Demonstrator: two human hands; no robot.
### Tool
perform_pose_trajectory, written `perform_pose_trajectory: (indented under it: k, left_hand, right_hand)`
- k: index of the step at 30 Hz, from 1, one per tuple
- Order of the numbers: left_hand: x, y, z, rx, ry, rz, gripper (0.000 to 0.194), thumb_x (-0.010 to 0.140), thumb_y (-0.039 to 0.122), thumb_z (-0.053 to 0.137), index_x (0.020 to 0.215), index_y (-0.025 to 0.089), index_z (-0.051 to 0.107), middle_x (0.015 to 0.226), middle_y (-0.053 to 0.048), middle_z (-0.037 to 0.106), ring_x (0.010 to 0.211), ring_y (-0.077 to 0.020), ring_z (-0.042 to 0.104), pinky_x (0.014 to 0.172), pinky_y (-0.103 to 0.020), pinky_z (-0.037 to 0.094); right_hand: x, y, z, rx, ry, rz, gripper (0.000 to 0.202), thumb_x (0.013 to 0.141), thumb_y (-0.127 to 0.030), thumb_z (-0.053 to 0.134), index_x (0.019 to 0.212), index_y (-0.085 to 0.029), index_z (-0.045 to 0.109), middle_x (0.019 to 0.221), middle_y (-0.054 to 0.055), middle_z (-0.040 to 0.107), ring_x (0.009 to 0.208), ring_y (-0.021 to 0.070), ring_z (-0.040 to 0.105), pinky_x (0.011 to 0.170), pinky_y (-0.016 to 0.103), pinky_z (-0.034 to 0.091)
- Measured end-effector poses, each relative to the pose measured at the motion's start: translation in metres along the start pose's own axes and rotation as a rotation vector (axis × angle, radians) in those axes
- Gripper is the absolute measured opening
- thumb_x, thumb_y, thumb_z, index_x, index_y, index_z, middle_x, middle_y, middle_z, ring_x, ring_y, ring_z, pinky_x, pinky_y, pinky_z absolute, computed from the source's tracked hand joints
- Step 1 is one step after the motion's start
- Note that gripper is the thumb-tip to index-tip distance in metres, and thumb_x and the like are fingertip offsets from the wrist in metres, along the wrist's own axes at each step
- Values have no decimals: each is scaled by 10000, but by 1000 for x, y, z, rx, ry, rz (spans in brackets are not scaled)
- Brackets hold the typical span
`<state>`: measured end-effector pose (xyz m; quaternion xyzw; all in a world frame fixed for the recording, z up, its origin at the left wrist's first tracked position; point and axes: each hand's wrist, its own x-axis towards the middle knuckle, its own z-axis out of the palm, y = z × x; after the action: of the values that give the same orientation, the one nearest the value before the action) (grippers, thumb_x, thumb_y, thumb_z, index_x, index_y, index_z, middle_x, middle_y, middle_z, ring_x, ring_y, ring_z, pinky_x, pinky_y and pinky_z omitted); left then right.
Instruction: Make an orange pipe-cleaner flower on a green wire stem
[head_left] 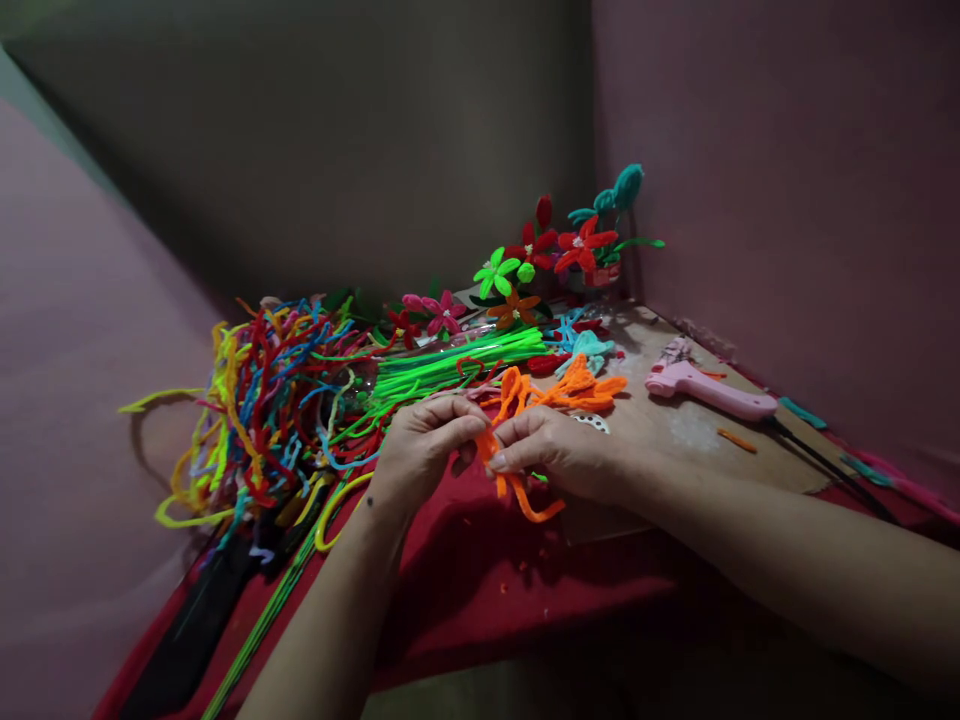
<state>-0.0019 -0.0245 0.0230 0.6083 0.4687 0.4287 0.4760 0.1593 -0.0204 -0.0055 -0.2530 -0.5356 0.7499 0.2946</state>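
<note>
In the head view my left hand point(429, 445) and my right hand point(553, 450) meet over the front of the table. Both pinch an orange pipe cleaner point(536, 508), whose bent ends hang below my fingers. Part of it is hidden by the fingertips. Just behind my hands lies a pile of orange pipe-cleaner loops point(581, 385). A white piece with holes point(592, 423) shows beside my right hand. Left of my left hand is a bundle of bright green pipe cleaners point(457, 365).
A large tangle of multicoloured pipe cleaners point(270, 400) fills the left side. Pipe-cleaner flowers point(517, 270) stand at the back. A pink glue gun point(712, 390) with a black cord lies on a brown board point(645, 440) at right. Red cloth point(465, 600) covers the table.
</note>
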Motion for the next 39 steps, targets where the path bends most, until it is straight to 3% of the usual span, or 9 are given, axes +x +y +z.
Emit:
perform_pose_trajectory:
  k: [6, 13, 21, 24, 28, 31, 39]
  left_hand:
    - [-5, -2, 7, 243, 139, 144, 149, 726, 254, 599, 608, 164, 589, 461, 38, 486, 405, -64, 407, 420, -191, 322]
    - [-4, -2, -3, 294, -4, 90, 133, 748, 279, 595, 693, 166, 638, 533, 30, 498, 462, -67, 411, 452, -194, 312]
    - [-4, -1, 1, 527, -8, 203, 133, 778, 262, 548, 736, 164, 626, 577, 13, 542, 511, -87, 464, 498, -197, 361]
    - [-3, 1, 3, 593, -9, 215, 151, 777, 245, 542, 668, 157, 600, 556, 10, 531, 505, -84, 460, 489, -191, 361]
    - [-4, 3, 4, 349, -37, 72, 120, 767, 283, 572, 807, 174, 545, 554, 48, 512, 423, -64, 423, 390, -173, 313]
    - [-6, -1, 6, 123, -83, -31, 245, 697, 253, 651, 857, 184, 479, 585, 66, 525, 375, -61, 430, 331, -170, 305]
    - [-6, -18, 17, 89, 44, 113, 128, 728, 175, 610, 810, 151, 515, 573, 39, 550, 440, -79, 500, 379, -183, 411]
  right_hand:
    - [0, -2, 2, -94, 73, 8, 118, 645, -210, 598, 564, -133, 559, 422, -45, 446, 373, 54, 364, 395, 205, 255]
    - [7, 5, -3, -255, 108, -44, 135, 657, -197, 576, 544, -147, 523, 428, -50, 413, 376, 51, 335, 398, 223, 224]
    - [6, 7, -3, -362, 163, -84, 187, 697, -224, 568, 555, -169, 459, 455, -56, 390, 394, 53, 336, 390, 219, 217]
    - [8, 7, -5, -380, 160, -94, 214, 689, -207, 570, 523, -168, 439, 442, -59, 365, 393, 48, 309, 392, 221, 202]
    - [9, 6, -7, -196, 203, -125, 217, 678, -237, 591, 532, -162, 448, 435, -69, 362, 381, 41, 277, 401, 219, 188]
    - [11, 7, -9, -63, 271, -170, 226, 687, -273, 604, 544, -157, 472, 445, -62, 394, 389, 45, 288, 413, 226, 194]
    - [16, 12, -10, -26, 304, -213, 213, 706, -271, 602, 560, -158, 494, 472, -45, 422, 419, 60, 320, 441, 241, 206]
